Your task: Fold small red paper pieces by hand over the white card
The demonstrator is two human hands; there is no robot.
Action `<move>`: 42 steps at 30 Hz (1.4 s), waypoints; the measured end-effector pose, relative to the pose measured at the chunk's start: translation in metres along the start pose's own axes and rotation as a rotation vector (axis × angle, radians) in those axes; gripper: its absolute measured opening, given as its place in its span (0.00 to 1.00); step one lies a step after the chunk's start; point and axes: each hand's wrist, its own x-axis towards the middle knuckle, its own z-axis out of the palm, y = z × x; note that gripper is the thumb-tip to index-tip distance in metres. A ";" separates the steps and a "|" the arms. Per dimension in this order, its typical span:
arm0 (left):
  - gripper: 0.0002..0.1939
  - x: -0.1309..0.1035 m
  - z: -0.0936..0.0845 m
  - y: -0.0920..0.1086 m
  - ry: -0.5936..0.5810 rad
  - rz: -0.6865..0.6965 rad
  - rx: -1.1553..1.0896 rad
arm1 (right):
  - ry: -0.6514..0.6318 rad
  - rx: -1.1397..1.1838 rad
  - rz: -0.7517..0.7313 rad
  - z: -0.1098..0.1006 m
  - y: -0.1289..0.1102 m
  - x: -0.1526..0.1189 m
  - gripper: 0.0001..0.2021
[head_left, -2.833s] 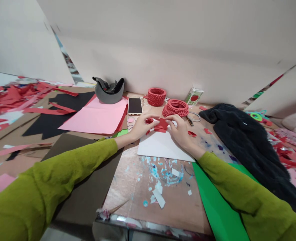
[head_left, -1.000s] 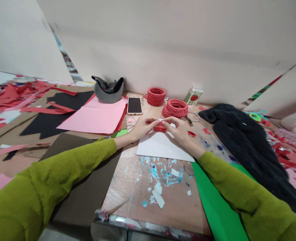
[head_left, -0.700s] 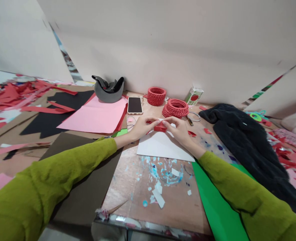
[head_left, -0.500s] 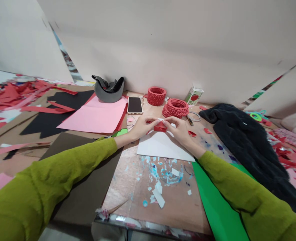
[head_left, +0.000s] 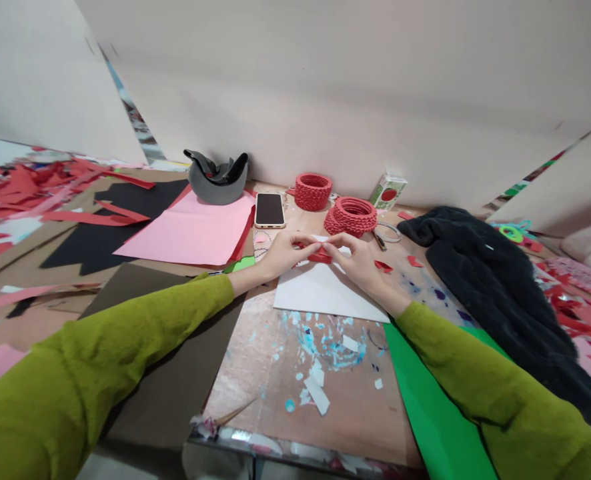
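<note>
A small red paper piece [head_left: 320, 256] is pinched between my two hands over the far part of a white board [head_left: 325, 291]. My left hand [head_left: 284, 255] grips it from the left with thumb and fingertips. From the right, my right hand [head_left: 356, 264] does the same, and the thumbs nearly meet. Just beyond are two rings of red scalloped paper, one standing at the back [head_left: 313, 193] and one nearer [head_left: 351, 215]. Red scraps [head_left: 383, 267] lie right of my right hand. The fingers partly hide the held piece.
A phone [head_left: 270, 209], pink paper [head_left: 190, 230] and a grey cap [head_left: 218, 180] lie to the left. Dark fabric [head_left: 495, 287] and green paper [head_left: 425, 393] are on the right. A small carton [head_left: 388, 192] stands by the back wall.
The fingertips have shifted slightly on the red piece, and its front face shows less than before. Both arms and everything else stay in place.
</note>
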 end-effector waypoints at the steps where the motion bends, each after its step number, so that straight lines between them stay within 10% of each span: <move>1: 0.13 0.000 0.000 -0.001 0.002 0.007 0.007 | 0.002 -0.017 -0.006 0.000 -0.002 0.000 0.08; 42: 0.15 0.001 0.000 0.003 -0.014 -0.050 -0.094 | 0.018 0.251 0.045 0.003 0.011 0.002 0.11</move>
